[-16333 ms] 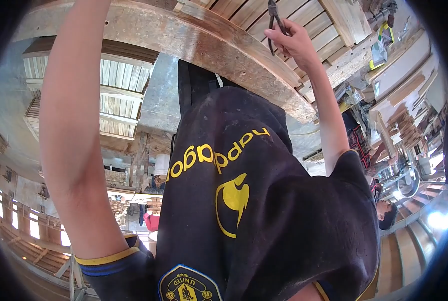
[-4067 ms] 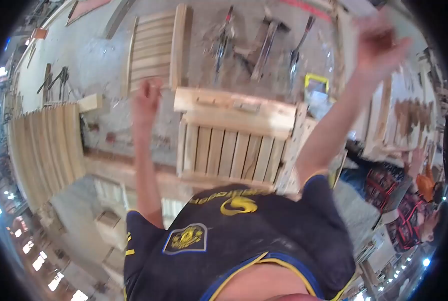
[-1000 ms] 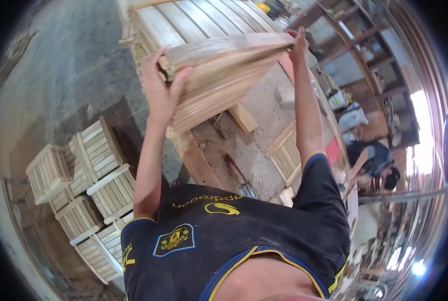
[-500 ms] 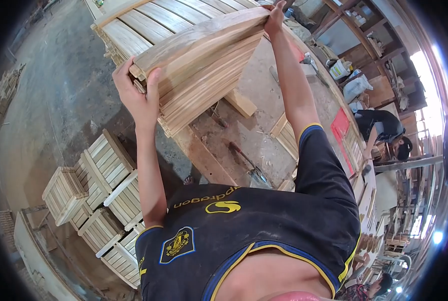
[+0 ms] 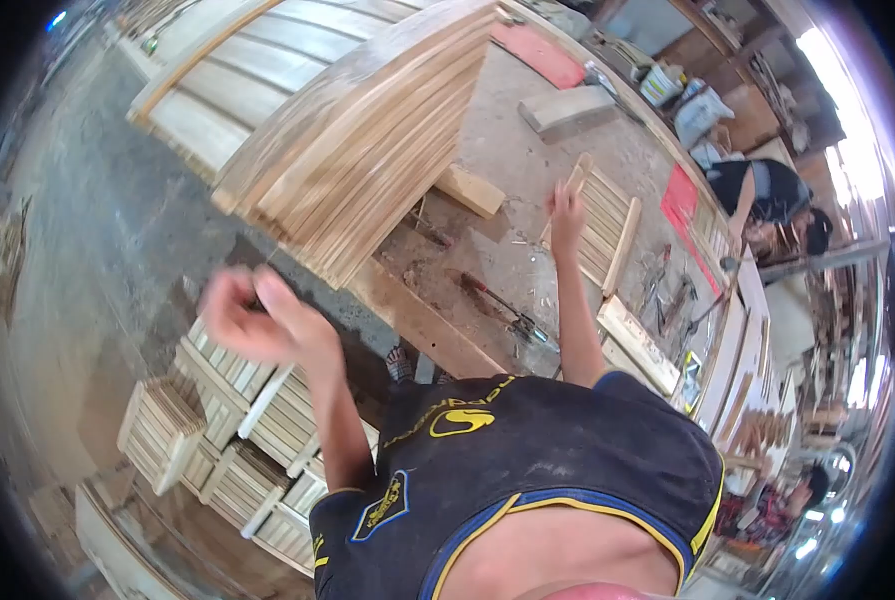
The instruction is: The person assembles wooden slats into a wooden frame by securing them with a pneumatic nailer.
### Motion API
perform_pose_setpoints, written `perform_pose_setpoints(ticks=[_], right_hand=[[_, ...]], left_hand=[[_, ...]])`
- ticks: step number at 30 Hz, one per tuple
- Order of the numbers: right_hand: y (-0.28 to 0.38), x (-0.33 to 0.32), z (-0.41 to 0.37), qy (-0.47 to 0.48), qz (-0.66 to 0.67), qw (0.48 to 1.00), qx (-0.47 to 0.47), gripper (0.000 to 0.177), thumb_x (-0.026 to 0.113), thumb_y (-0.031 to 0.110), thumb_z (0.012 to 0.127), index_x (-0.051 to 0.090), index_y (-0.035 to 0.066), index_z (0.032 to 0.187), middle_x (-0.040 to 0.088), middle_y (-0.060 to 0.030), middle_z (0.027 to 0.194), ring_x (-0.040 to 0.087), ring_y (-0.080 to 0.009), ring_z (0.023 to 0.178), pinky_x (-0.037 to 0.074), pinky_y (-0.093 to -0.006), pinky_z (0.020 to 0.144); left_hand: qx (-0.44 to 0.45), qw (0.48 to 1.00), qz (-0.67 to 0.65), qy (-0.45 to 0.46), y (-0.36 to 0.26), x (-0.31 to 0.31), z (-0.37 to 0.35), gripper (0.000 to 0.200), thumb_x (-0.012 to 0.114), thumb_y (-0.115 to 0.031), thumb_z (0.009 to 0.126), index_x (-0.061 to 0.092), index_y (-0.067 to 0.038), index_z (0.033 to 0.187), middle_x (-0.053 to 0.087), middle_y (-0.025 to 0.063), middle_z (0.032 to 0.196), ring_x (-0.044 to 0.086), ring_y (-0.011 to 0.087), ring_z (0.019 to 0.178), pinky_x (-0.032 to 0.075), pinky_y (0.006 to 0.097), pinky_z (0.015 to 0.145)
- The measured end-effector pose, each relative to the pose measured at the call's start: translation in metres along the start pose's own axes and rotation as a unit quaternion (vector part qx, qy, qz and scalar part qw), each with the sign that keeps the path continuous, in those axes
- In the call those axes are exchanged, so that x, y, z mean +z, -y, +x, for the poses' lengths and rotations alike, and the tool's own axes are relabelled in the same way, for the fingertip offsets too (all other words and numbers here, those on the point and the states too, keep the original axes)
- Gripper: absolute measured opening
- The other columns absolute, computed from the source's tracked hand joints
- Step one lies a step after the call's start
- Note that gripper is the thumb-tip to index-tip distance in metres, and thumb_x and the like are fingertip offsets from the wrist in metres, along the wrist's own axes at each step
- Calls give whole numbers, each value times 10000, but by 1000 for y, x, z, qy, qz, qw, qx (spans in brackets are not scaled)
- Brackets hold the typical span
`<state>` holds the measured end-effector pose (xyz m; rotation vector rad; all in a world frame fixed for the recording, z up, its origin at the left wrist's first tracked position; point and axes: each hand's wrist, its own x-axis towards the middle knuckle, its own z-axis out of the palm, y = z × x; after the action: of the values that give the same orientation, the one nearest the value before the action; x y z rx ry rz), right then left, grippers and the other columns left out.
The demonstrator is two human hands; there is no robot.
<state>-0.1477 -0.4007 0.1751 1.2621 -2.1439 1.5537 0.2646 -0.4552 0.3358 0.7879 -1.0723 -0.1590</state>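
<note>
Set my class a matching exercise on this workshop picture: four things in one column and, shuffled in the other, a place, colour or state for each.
Things:
1. Large slatted stack
2. Single slatted panel
3. Shirt
4. Left hand

Descriptions:
A. Black with yellow lettering
B. Blurred, holding nothing visible
C. Nearest the right hand
D. Piled in many layers

Pairs: 1-D, 2-C, 3-A, 4-B

Worn on the head, looking forward and steeply down over the dark shirt [image 5: 567, 440], very near its collar [image 5: 582, 494], farther from the left hand [image 5: 262, 322], right hand [image 5: 565, 215] and counter [image 5: 507, 150]. Fisheye-wide, bent at the edges, black in the corners, turned aslant to the counter, reaching from floor [image 5: 77, 240] at left to shelves [image 5: 707, 28] at upper right.
</note>
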Motion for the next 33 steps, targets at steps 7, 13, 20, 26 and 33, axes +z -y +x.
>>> perform_pose_setpoints(ticks=[7,13,20,26,33], right_hand=[[-46,-250,-257,-41,-25,906,420,183,529,148,880,648,10,867,616,-41,683,548,-94,553,439,-250,511],[-25,-373,-278,-237,-75,827,505,215,532,194,876,654,19,852,575,-33,610,533,-95,532,409,-241,497],[-123,-445,-262,-108,-111,860,487,192,545,173,876,658,29,815,540,-14,561,522,-81,526,408,-243,495],[-174,-450,-229,-47,72,839,537,254,590,247,864,641,3,814,567,-16,601,530,-90,539,430,-245,523],[-214,-352,-140,-9,284,812,510,556,653,440,817,583,-44,1082,634,-93,921,579,-123,782,460,-257,572]], left_hand=[[-301,591,-75,744,-39,99,-177,409,576,-351,887,571,-5,1105,654,150,814,642,240,801,494,339,738],[-163,413,-20,896,-66,195,-392,553,598,-461,812,535,-30,1154,615,260,1069,589,395,1024,474,466,856],[22,514,117,850,-81,293,-614,756,616,-483,788,397,27,1302,585,279,1091,604,398,991,490,467,835],[91,579,188,788,-87,319,-669,883,650,-439,764,236,3,1407,620,280,940,629,402,866,514,473,757],[44,526,72,846,-108,295,-550,892,718,-293,709,228,-28,1405,655,175,803,648,336,744,518,434,667]])
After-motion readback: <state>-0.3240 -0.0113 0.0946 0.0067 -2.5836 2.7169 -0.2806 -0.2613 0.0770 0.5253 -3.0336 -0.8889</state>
